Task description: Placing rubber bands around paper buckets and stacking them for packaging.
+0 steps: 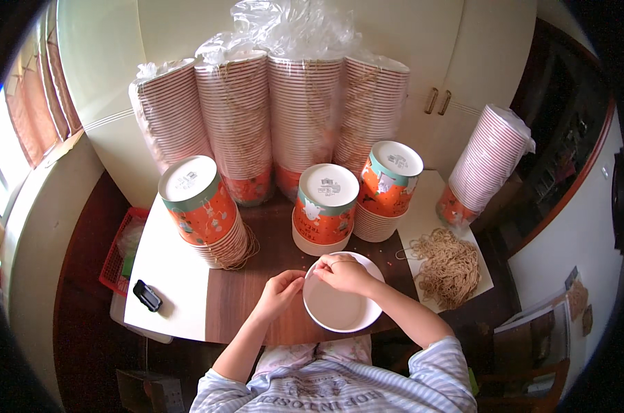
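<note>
Looks like rim work from my end: I've got left hand [282, 289] and right hand [343, 272] both pinching at the edge of the white tub [339, 311] under the right one, can't tell if anything's between, next probably wants a steady hold.

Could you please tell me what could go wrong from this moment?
The right hand, at the rim of the white cup, is close to the middle cup stack and might knock it. The beige cord pile looks tangled, so a pulled strand might knot. The tall wrapped stack near it could tip if bumped.
</note>
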### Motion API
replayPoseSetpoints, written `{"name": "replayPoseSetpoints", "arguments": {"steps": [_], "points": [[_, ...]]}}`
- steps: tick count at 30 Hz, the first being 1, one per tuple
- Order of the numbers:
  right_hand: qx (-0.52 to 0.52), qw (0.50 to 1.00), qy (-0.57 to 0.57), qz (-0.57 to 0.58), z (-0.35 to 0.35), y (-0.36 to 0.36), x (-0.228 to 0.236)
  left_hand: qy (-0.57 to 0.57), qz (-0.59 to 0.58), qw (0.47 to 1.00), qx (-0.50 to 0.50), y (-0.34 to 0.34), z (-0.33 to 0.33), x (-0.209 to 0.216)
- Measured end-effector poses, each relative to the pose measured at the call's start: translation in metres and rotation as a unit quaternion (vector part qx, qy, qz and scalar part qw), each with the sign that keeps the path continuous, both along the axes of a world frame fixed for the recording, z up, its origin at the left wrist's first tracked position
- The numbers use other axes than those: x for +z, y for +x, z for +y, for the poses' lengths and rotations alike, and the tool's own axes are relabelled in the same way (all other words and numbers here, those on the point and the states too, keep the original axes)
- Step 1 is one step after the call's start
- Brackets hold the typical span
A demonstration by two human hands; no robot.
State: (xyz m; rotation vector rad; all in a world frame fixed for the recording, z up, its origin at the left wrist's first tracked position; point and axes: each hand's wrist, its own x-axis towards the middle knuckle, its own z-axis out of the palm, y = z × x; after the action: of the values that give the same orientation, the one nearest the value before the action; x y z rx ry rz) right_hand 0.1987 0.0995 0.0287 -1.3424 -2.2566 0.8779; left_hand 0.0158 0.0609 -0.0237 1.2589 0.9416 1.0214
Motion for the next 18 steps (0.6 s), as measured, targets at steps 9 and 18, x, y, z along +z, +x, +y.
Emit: {"name": "replayPoseSetpoints", "arguments": {"steps": [9,18], "points": [[0.009,1.000,-0.005,-0.008,0.001,-0.001,-0.001,0.007,0.001,1.000,0.007,0.001,0.001,0.000],[0.031,0.999,-0.005,0.011,0.003,-0.002,-0.011,0.156,0.167,0.972,0.044,0.002,0.005,-0.004]]}}
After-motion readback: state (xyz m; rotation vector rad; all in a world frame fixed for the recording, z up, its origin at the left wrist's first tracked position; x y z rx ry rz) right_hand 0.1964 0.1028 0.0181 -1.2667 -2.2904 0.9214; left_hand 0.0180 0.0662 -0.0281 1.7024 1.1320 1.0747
